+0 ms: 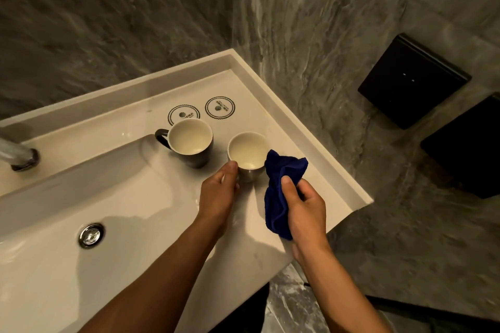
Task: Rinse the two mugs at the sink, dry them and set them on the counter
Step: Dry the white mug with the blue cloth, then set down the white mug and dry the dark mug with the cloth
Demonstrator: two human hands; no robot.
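Counter [311, 170] bears 2 mugs; left hand [216, 192] grips nearer mug [247, 153]

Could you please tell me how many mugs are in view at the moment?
2. One dark mug stands on the counter beside the basin; the second mug is just right of it, gripped by the left hand. None appears hidden.

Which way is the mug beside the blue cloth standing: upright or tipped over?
Upright. The nearer mug has its round mouth facing up, showing its pale inside, and its base is on the counter, with the left hand gripping its side.
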